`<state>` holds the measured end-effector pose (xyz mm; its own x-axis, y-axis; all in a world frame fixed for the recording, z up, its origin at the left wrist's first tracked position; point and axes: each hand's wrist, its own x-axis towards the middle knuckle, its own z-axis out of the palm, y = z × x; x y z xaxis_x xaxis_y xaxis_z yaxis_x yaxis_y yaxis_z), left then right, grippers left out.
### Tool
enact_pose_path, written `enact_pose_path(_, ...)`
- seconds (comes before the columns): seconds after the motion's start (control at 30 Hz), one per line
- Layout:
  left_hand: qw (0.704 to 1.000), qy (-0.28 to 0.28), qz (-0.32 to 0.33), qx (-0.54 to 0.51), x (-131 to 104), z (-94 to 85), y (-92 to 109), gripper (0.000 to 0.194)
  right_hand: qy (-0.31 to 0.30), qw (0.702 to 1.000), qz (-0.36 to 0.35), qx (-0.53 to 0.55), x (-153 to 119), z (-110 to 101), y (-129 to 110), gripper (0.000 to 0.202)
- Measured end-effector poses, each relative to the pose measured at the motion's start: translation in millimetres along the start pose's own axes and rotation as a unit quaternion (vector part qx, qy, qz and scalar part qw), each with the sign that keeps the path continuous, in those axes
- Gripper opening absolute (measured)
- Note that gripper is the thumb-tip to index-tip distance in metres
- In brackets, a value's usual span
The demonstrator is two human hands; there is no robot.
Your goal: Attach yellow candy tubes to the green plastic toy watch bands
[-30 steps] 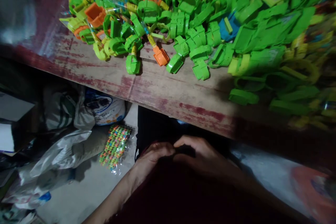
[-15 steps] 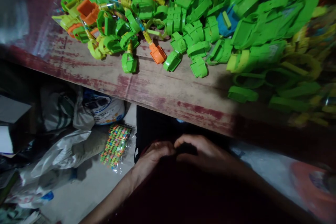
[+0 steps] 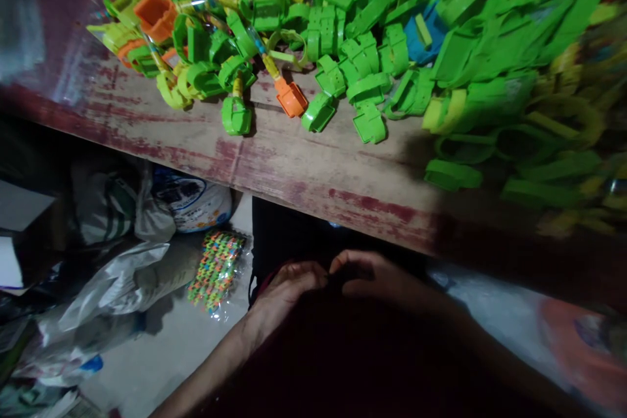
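Both of my hands are low in front of my dark clothing, below the table edge. My left hand is closed, its fingers pressed together and pointing right. Facing it, my right hand is curled, its thumb and forefinger bent toward the left fingertips. The fingertips almost meet; whatever they pinch is lost in shadow against the dark cloth. Above them on the worn wooden table lies a heap of green plastic toy watches. An orange toy watch and a green one lie nearest the front edge.
Clear plastic covers the table's left end. On the floor at left are white sacks, a blue-and-white bag and a clear packet of small colourful pieces. Something orange-red stands at lower right.
The view has shifted slightly, so the watches at left sit a little further left. My right thumb has drawn back a little from the left hand. Nothing on the table has been moved.
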<state>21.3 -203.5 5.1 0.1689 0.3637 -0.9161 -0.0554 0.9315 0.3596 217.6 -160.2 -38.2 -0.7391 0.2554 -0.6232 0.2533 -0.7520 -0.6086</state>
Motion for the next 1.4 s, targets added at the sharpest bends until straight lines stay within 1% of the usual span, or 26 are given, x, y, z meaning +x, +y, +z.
enact_pose_path(0.07, 1.000, -0.002, -0.002, 0.016, 0, 1.1, 1, 0.019, 0.008, 0.999, 0.005, 0.037, 1, 2, 4, 0.032)
enact_pose_path(0.13, 1.000, -0.003, -0.015, 0.003, 0, 2.7, 1, 0.022, 0.036, 0.998, 0.012, 0.060, 3, 5, 6, 0.033)
enact_pose_path(0.23, 0.998, 0.031, -0.047, -0.022, 2, 6.3, -1, 0.027, 0.080, 0.993, 0.037, 0.081, 4, 9, 6, 0.036)
enact_pose_path(0.3, 0.997, 0.052, -0.042, -0.049, 3, 8.8, -1, 0.032, 0.106, 0.988, 0.058, 0.099, 5, 10, 6, 0.038)
enact_pose_path(0.37, 0.996, 0.046, -0.029, -0.073, 4, 10.5, -2, 0.039, 0.126, 0.981, 0.067, 0.129, 6, 9, 6, 0.038)
enact_pose_path(0.47, 0.997, 0.027, -0.039, -0.068, 6, 11.1, -3, 0.041, 0.131, 0.980, 0.061, 0.140, 6, 7, 7, 0.035)
enact_pose_path(0.57, 0.997, 0.031, -0.036, -0.056, 6, 11.3, -6, 0.036, 0.129, 0.981, 0.053, 0.131, 5, 7, 6, 0.033)
enact_pose_path(0.67, 0.996, 0.030, -0.010, -0.087, 5, 12.1, -7, 0.035, 0.125, 0.980, 0.051, 0.145, 4, 7, 4, 0.033)
enact_pose_path(0.73, 0.993, 0.010, -0.001, -0.121, 3, 11.7, -6, 0.032, 0.119, 0.981, 0.045, 0.147, 3, 8, 4, 0.035)
enact_pose_path(0.83, 0.991, 0.001, 0.002, -0.135, 2, 8.9, -4, 0.020, 0.117, 0.986, 0.032, 0.112, 2, 10, 4, 0.036)
enact_pose_path(0.97, 0.988, 0.021, 0.023, -0.154, 4, 5.1, -6, 0.016, 0.098, 0.993, 0.020, 0.056, 2, 11, 3, 0.034)
enact_pose_path(1.07, 0.981, 0.032, 0.021, -0.189, 5, 5.9, -8, 0.022, 0.092, 0.995, 0.002, 0.027, 3, 10, 2, 0.032)
enact_pose_path(1.2, 0.977, 0.047, -0.005, -0.208, 5, 9.8, -7, 0.037, 0.081, 0.997, 0.006, 0.005, 5, 8, 0, 0.028)
enact_pose_path(1.27, 0.975, 0.057, -0.017, -0.212, 5, 11.6, -5, 0.042, 0.076, 0.997, 0.000, -0.016, 5, 9, -3, 0.029)
enact_pose_path(1.33, 0.975, 0.066, -0.029, -0.210, 6, 13.0, -3, 0.045, 0.086, 0.995, -0.016, -0.051, 6, 10, -5, 0.030)
enact_pose_path(1.4, 0.978, 0.064, -0.036, -0.193, 7, 13.6, -1, 0.047, 0.111, 0.989, -0.040, -0.090, 7, 11, -7, 0.030)
